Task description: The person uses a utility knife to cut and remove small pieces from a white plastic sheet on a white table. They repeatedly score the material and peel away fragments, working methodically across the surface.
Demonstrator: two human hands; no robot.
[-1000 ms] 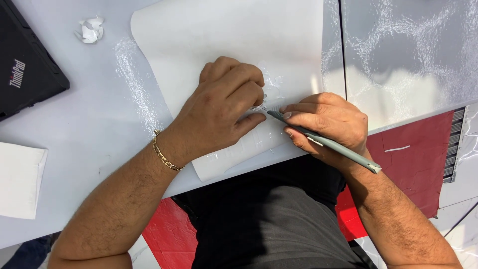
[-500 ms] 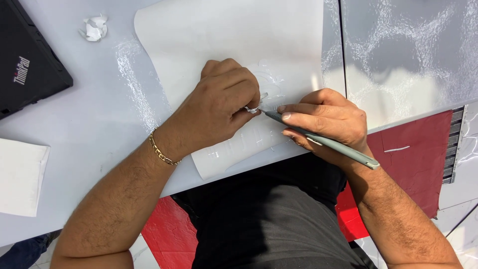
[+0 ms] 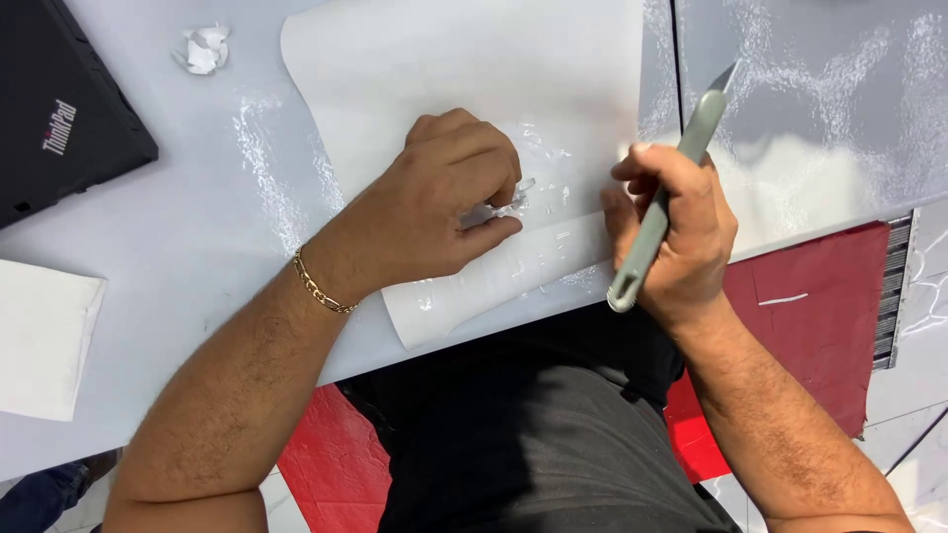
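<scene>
A pale grey table (image 3: 148, 247) fills most of the view, its top streaked with whitish, chalky smears beside the sheet and again on the far right. A dark seam runs down the top near the right, where a second grey panel (image 3: 820, 118) adjoins. On the table lies a large white sheet (image 3: 474, 69), its near corner curling over the table's edge, with shiny clear patches around the middle. The left hand (image 3: 434, 212) rests on the sheet, fingers curled, thumb and forefinger pinching a small clear scrap (image 3: 509, 202) that lies on the sheet's lower middle. A gold bracelet (image 3: 318, 286) circles that wrist. The right hand (image 3: 671, 232) hovers just beside the sheet's right edge, fingers wrapped tight around a grey knife (image 3: 667, 197), whose blade tip points up and away over the second panel, clear of the sheet. At the far left a black laptop (image 3: 59, 118) sits closed, and below it a white pad (image 3: 44, 341) lies on the table. A crumpled paper ball (image 3: 202, 49) lies near the top left. Below the table edge the person's dark clothing shows, and a red floor (image 3: 810, 316) with pale tiles at the lower right.
</scene>
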